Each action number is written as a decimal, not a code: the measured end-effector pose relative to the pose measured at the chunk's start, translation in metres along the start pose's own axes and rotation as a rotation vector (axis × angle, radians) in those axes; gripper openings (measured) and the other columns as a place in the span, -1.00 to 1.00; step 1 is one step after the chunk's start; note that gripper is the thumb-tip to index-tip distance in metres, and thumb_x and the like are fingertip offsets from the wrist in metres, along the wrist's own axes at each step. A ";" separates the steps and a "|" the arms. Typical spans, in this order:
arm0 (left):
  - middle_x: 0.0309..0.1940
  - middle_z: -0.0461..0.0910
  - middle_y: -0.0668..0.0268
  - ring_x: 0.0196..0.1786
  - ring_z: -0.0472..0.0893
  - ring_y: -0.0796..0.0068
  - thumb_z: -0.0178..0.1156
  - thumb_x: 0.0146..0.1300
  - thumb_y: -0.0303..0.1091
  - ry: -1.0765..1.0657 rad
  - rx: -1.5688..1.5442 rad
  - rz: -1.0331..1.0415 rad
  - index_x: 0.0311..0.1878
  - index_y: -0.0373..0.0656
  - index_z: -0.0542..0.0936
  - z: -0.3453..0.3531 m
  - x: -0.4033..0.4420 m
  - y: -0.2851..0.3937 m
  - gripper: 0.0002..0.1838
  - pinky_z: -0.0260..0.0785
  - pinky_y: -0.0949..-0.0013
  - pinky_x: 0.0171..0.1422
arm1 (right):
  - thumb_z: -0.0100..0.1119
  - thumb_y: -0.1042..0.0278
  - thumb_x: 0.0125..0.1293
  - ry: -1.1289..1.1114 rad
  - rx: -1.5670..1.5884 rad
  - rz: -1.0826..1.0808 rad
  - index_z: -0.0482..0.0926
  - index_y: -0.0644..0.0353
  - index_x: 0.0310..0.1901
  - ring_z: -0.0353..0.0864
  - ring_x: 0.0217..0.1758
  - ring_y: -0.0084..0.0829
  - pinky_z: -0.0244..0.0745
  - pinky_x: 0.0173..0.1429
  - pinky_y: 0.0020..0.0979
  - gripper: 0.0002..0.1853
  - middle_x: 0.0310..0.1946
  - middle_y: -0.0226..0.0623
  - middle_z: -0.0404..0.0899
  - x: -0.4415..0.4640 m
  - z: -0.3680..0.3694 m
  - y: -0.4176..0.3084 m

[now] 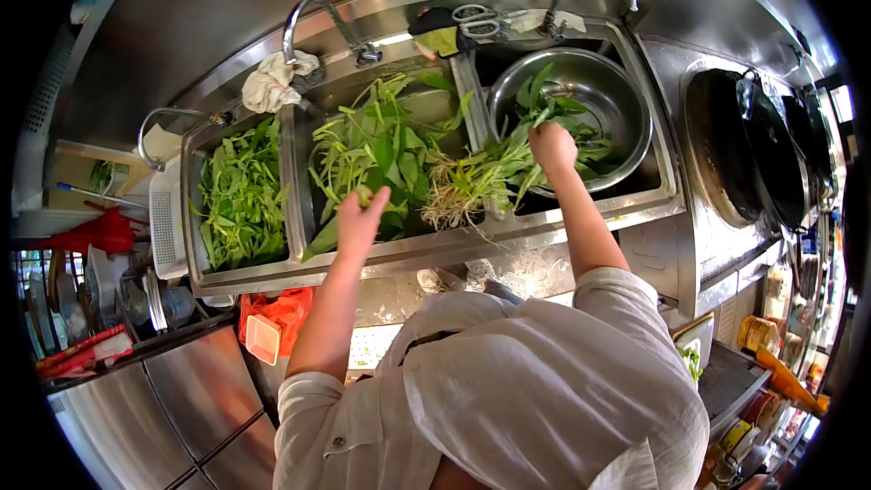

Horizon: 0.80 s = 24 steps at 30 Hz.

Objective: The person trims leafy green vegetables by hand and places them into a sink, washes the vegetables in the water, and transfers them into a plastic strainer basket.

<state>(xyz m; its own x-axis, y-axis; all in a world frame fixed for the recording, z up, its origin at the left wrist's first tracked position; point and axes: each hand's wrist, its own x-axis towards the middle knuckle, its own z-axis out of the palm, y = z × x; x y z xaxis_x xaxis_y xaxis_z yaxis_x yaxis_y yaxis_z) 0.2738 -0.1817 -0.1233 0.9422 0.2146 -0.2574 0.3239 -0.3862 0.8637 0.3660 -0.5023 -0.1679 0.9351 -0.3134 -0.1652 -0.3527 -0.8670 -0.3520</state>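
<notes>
My right hand [553, 149] is closed round a bunch of leafy greens [510, 156], above the near left side of a steel bowl [640, 127]. The bunch's leaves lie over the bowl, and its pale, stringy roots [454, 192] spread over the divider towards the middle basin. My left hand [359, 220] is at the front of the middle basin, its thumb held away from the fingers. It is against the loose leafy greens [390, 141] there; a pale green piece shows by the fingertips. The left basin holds more cut greens [242, 195].
Faucets [313, 2] arch over the sink's back edge, where a white cloth [272, 82], a dark cloth [435, 32] and scissors [476, 22] lie. A white plastic basket [167, 227] stands left. Large dark woks [748, 150] are at right; a red bag [286, 313] is below.
</notes>
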 end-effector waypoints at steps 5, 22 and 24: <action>-0.70 0.41 0.39 -0.62 0.33 0.61 0.10 0.16 -0.09 -0.336 0.097 0.257 -0.44 -0.23 0.49 0.100 -0.016 0.017 -0.66 0.19 0.48 -0.52 | 0.02 0.03 0.05 -0.254 0.295 0.300 0.58 0.23 -0.65 0.57 -0.56 -0.37 0.46 -0.33 -0.40 -0.59 -0.71 -0.27 0.53 -0.008 0.031 0.055; -0.59 0.40 0.36 -0.61 0.35 0.68 0.02 0.24 -0.30 -0.403 -0.239 0.117 -0.08 -0.24 0.40 0.122 -0.018 0.067 -0.74 0.29 0.55 -0.55 | 0.17 0.36 0.13 -0.169 1.576 0.008 0.33 0.14 -0.56 0.25 -0.75 -0.68 0.07 -0.66 -0.66 -0.78 -0.71 -0.47 0.37 -0.071 -0.061 -0.032; -0.61 0.38 0.39 -0.64 0.32 0.69 0.01 0.24 -0.30 -0.333 -0.200 0.075 -0.11 -0.24 0.40 0.095 -0.020 0.071 -0.76 0.22 0.56 -0.59 | 0.19 0.35 0.12 -0.224 1.584 -0.034 0.31 0.12 -0.58 0.24 -0.75 -0.68 0.07 -0.66 -0.64 -0.75 -0.70 -0.47 0.38 -0.065 -0.059 -0.055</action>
<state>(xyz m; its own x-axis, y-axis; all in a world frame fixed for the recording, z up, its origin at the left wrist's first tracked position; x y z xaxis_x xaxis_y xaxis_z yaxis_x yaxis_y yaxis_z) 0.2863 -0.2981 -0.0984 0.9494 -0.1232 -0.2889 0.2613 -0.2005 0.9442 0.3263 -0.4567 -0.0834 0.9699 -0.1185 -0.2129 -0.1430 0.4307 -0.8911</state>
